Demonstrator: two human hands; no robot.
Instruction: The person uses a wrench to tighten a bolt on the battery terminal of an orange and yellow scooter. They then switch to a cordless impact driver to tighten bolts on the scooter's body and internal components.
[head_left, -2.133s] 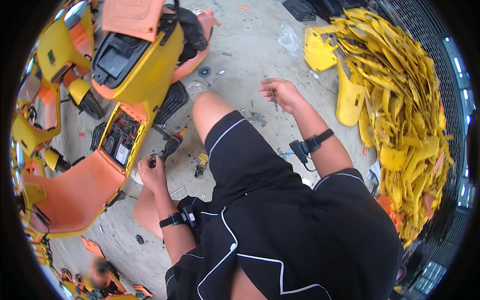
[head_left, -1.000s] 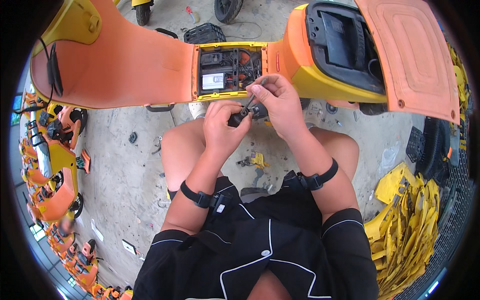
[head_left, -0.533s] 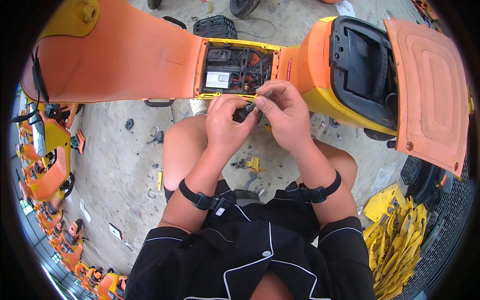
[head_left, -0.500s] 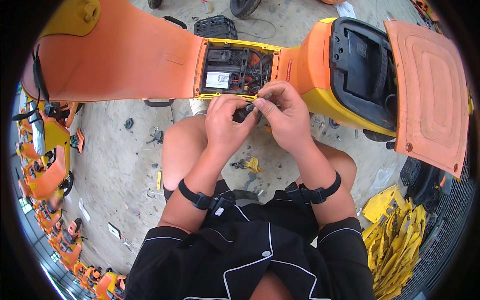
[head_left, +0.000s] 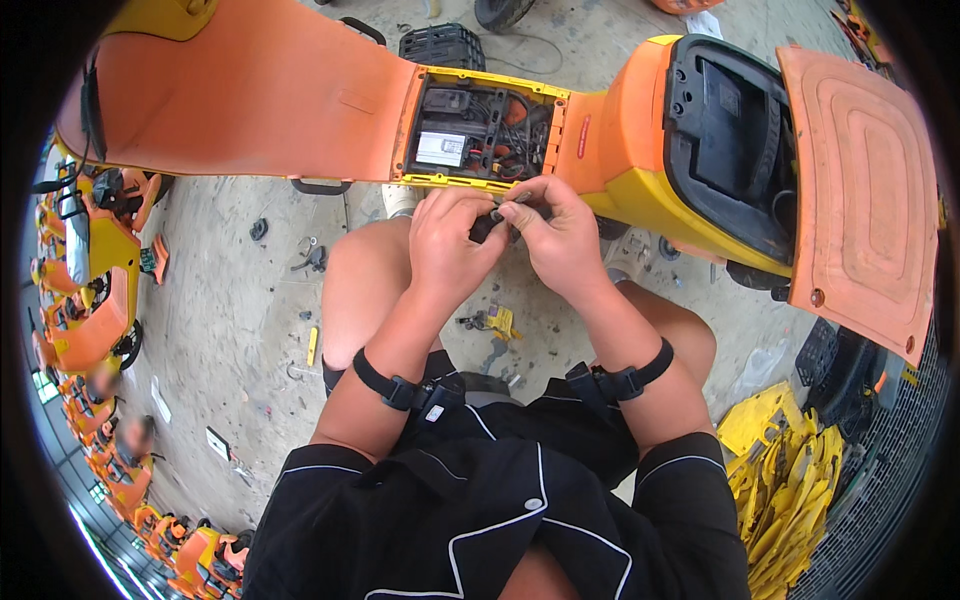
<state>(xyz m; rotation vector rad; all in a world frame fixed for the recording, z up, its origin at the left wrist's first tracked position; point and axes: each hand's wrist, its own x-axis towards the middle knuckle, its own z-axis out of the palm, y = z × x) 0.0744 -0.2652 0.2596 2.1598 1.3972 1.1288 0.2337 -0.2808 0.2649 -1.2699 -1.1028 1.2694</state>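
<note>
Near on the right, yellow panels (head_left: 785, 480) lay in a pile. Farther in, the left hand's (head_left: 447, 240) grip was closed around a black tool (head_left: 484, 228). Beside it, the right hand's (head_left: 560, 238) grip pinched a thin rod (head_left: 524, 198). Just beyond was an orange-and-yellow scooter (head_left: 608, 130). A black crate (head_left: 440, 46) sat behind it.

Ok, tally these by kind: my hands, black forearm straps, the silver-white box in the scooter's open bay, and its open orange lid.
Hands (left hand, right hand): 2
Black forearm straps: 2
Silver-white box: 1
Open orange lid: 1
Total: 6
</note>
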